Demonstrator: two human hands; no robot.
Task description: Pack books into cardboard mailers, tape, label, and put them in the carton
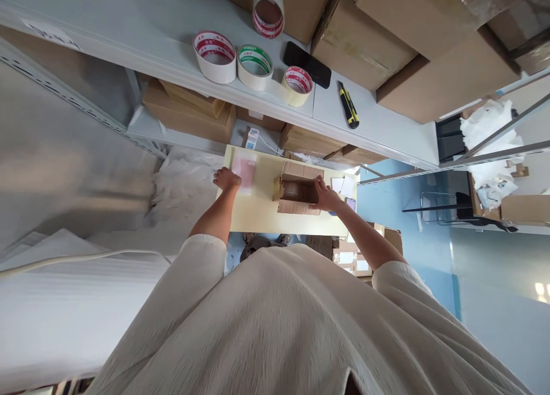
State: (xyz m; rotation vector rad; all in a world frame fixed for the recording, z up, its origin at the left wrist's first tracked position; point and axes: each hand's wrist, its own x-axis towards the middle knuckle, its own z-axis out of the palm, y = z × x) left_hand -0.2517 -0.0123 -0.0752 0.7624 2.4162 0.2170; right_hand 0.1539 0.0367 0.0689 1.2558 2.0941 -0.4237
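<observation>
An open cardboard box (298,208) lies on the pale yellow table (262,217), its flaps folded outward and its inside showing no contents. My right hand (325,195) grips the right end of this box, fingers at the far corner and thumb at the near one. At the table's left edge is my left hand (227,179), its fingers loosely bent and apart, with nothing visible in them. Just right of it a flat pink packet (244,171) in clear wrapping lies on the table.
Tape rolls (215,57), a black phone (307,64) and a yellow-black utility knife (348,105) sit on the shelf (369,120) above the table. White wrapping material (184,180) is heaped at left. White cards (344,186) and another phone (351,203) lie at the table's right end.
</observation>
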